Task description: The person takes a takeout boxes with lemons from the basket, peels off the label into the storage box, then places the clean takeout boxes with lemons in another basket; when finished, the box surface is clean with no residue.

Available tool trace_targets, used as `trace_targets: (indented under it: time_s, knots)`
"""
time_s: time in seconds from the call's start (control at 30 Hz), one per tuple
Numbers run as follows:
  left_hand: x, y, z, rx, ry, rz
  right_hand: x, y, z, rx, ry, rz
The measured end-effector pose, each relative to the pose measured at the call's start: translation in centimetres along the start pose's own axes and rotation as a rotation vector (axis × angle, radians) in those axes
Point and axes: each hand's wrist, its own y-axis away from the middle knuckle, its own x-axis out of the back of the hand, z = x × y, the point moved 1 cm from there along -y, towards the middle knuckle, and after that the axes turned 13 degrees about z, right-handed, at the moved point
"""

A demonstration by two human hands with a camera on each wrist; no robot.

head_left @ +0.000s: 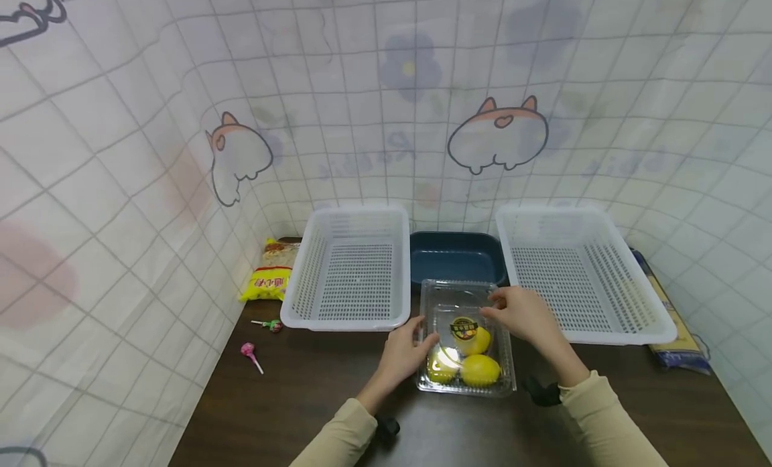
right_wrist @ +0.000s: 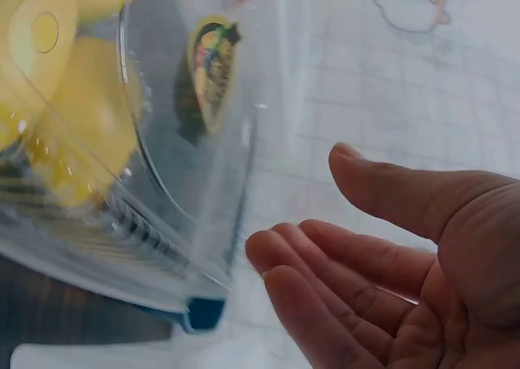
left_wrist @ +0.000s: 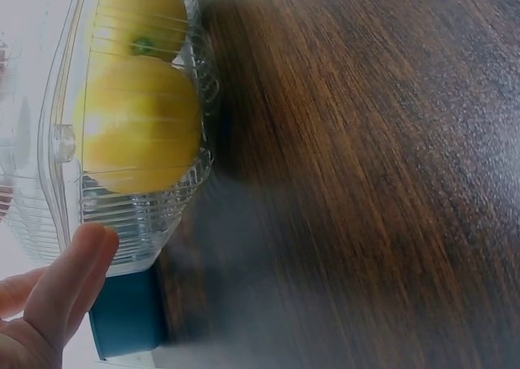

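A clear plastic clamshell box [head_left: 467, 380] with a dark round label on its lid sits on the table, lid down. Three yellow lemons [head_left: 480, 370] lie at its near end, also visible through the wall in the left wrist view. My left hand [head_left: 403, 352] is at the box's left side, fingertips right at the rim and thumb over the lid's edge. Beside the upper right edge is my right hand [head_left: 523, 313], its fingers loosely bent and thumb apart, with nothing between them in the right wrist view.
Two white perforated baskets [head_left: 405, 313] [head_left: 666, 329] flank a dark blue tray [head_left: 458, 234] behind the box. Leftward lie a yellow food packet [head_left: 265, 283] and two lollipops [head_left: 248, 350] [head_left: 275, 326]. A long blue-and-yellow package [head_left: 678, 353] rests past the right basket.
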Motion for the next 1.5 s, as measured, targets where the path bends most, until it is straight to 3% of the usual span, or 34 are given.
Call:
trace_targets:
  time_s: [0.3,0.83,1.17,1.5]
  knots:
    - [-0.1,0.0,-0.2,-0.019,0.005,0.003,-2.6,-1.9,-0.2,-0.031,0.009,-0.113]
    - [0.0,-0.2,0.0,-0.008,-0.009,-0.008,-4.3,-2.4,-2.1,-0.062,0.088,-0.129]
    - [0.1,0.1,-0.1,0.017,-0.016,-0.009,-4.9,-2.2,-2.1,-0.080,0.064,-0.137]
    - [0.0,0.2,-0.1,-0.001,-0.012,-0.003,-5.0,-2.5,-2.0,-0.110,0.073,-0.162]
